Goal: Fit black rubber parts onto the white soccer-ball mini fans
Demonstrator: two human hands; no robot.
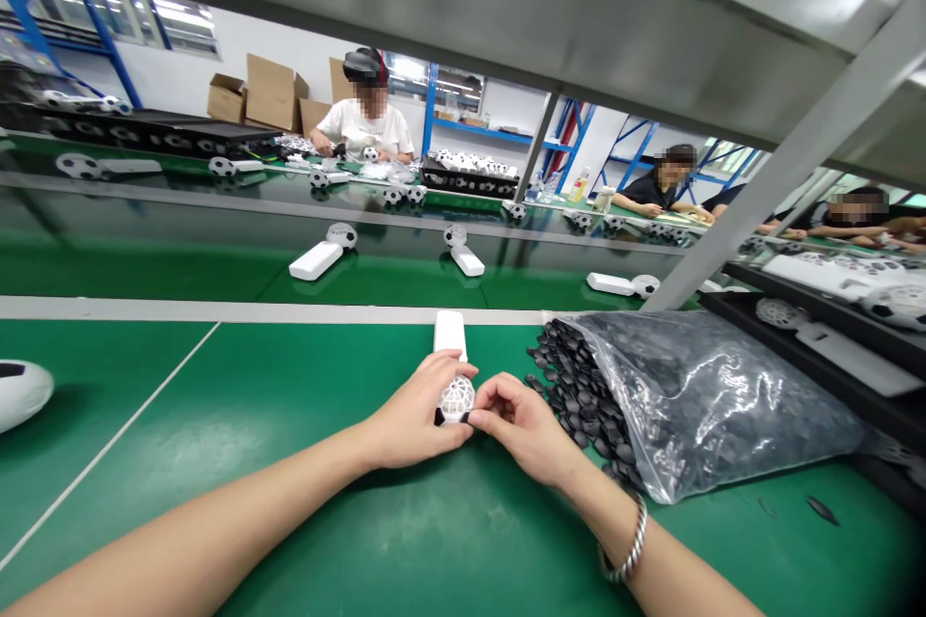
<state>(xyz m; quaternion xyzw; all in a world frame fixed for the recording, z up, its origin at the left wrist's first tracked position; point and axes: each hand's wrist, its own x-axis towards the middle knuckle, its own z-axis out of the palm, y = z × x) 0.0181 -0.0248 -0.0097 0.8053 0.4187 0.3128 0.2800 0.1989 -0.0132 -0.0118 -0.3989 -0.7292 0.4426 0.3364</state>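
Note:
In the middle of the green table lies a white device with a soccer-ball head (457, 399) and a flat rectangular white handle (449, 332) pointing away from me. The ball is a white openwork lattice, with dark patches low on its side. My left hand (416, 415) is closed around the ball's left side, thumb below and fingers over the top. At the ball's lower right, my right hand (517, 424) pinches a small black piece against the lattice; the fingertips mostly hide it. Loose black pieces (571, 386) spill from a clear plastic bag (716, 405) to the right.
Similar white ball-headed devices (316, 260) lie on the green conveyor (180, 265) beyond the table's pale edge. Black trays (831, 347) hold more at right. A metal post (781, 145) slants down at right. A co-worker (367, 120) sits opposite; others sit farther right.

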